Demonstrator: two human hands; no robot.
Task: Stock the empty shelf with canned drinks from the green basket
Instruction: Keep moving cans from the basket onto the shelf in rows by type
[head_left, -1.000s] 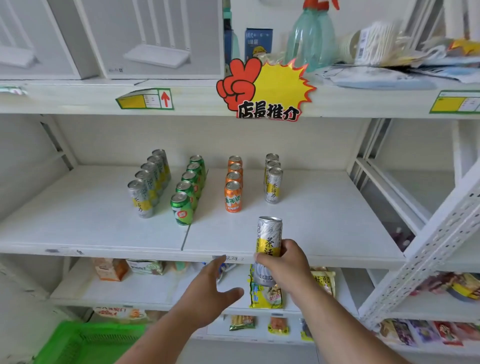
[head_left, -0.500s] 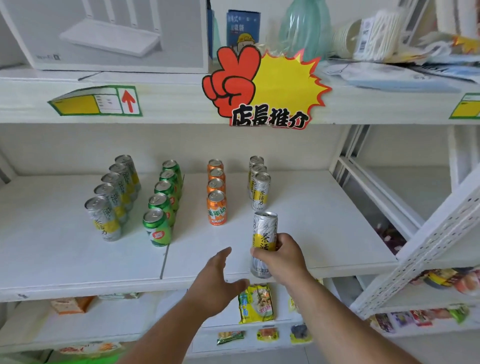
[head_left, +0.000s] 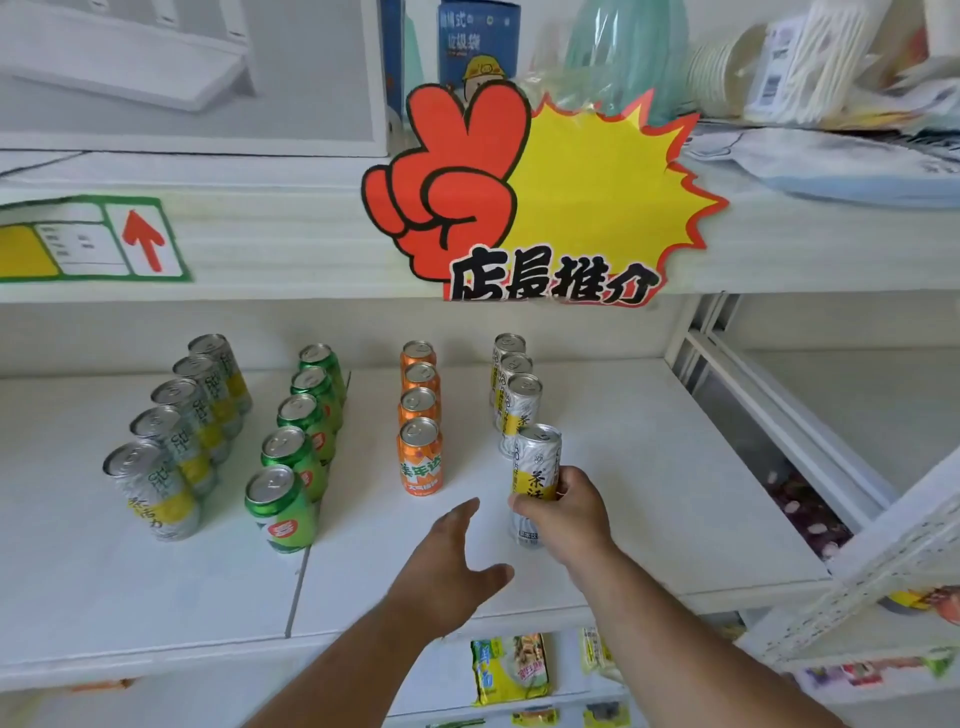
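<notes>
My right hand (head_left: 563, 512) grips a tall silver-and-yellow can (head_left: 535, 467) upright, at the front of a row of three like cans (head_left: 519, 400) on the white shelf (head_left: 649, 499). Whether the held can's base touches the shelf is hidden by my fingers. My left hand (head_left: 449, 566) hovers open over the shelf's front, holding nothing. Further left stand rows of orange cans (head_left: 420, 457), green cans (head_left: 280, 506) and silver-yellow cans (head_left: 150, 491). The green basket is out of view.
A red-and-yellow promo sign (head_left: 524, 208) hangs from the shelf above. To the right a white perforated upright (head_left: 883, 571) and side rack stand close. Snack packets (head_left: 511, 667) lie on the shelf below. Bare shelf lies right of the held can.
My right hand has carried the can forward and up from below the shelf's edge to the front of the right-hand row. The view has moved closer; the basket has dropped out of sight.
</notes>
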